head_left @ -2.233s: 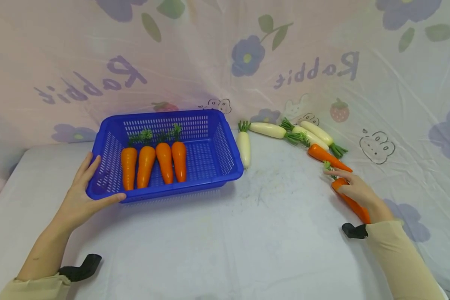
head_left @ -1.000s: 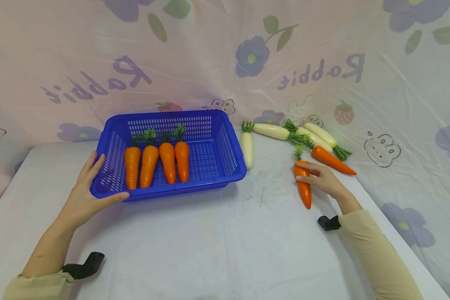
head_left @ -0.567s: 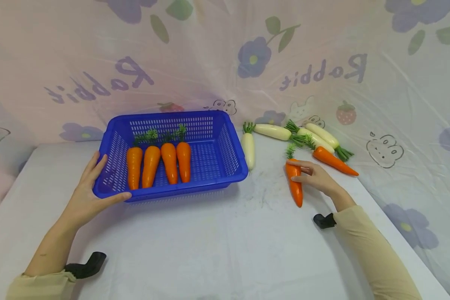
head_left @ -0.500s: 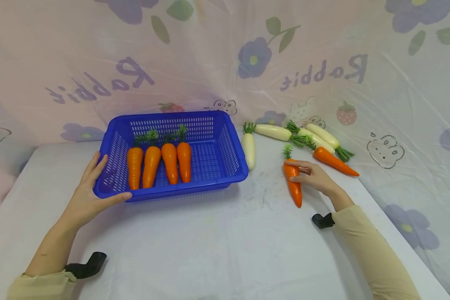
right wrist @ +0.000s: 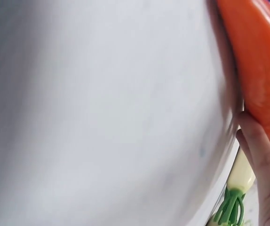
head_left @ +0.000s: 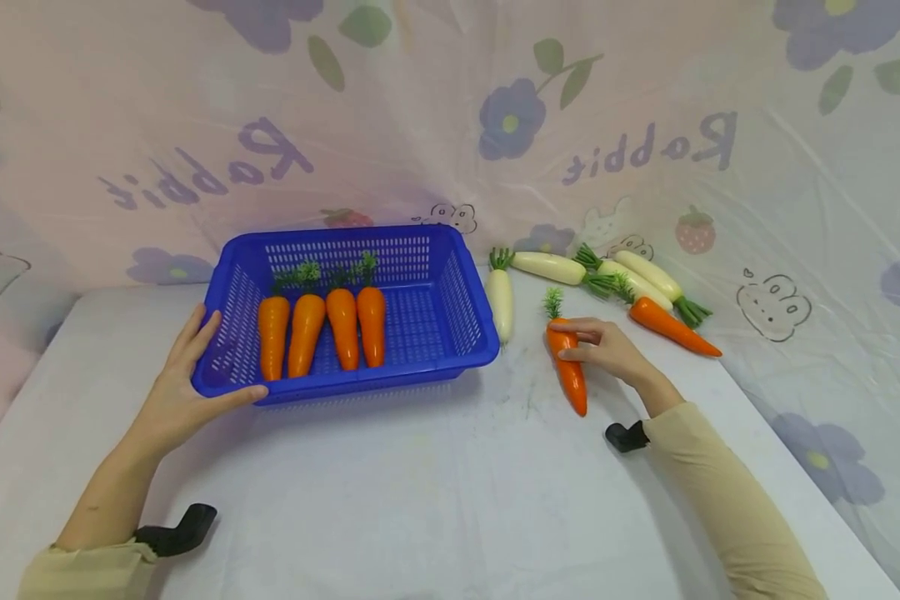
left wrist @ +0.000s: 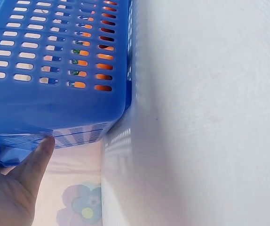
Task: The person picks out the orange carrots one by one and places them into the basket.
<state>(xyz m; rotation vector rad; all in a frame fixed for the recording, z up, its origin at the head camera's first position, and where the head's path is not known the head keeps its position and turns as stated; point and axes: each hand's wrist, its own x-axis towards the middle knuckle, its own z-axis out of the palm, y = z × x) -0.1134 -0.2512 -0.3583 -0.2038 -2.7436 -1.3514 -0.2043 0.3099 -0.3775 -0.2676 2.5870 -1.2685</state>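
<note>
My left hand [head_left: 176, 404] spans the near left corner of a blue plastic basket [head_left: 375, 377], its fingers straight along the left side and its thumb at the front rim. In the left wrist view a finger [left wrist: 40, 157] touches the slotted blue wall. Inside the basket, several orange carrots [head_left: 307, 333] lie side by side, leafy tops toward the back. To the basket's right, my right hand [head_left: 613, 352] pinches another carrot [head_left: 572, 379] between thumb and fingers near its leafy end. That carrot [right wrist: 259, 61] fills the upper right of the right wrist view.
White radishes with green stems lie at the back right, one radish [head_left: 501, 304] standing lengthwise close beside the basket. A loose carrot [head_left: 673, 327] rests just in front of them, near the right edge of the white-covered table [head_left: 390, 500]. A printed curtain [head_left: 420, 108] hangs behind.
My right hand has taken hold of the nearer carrot at the right edge and carried it left toward the basket, turning it more upright in view. The left hand stays at the basket's corner.
</note>
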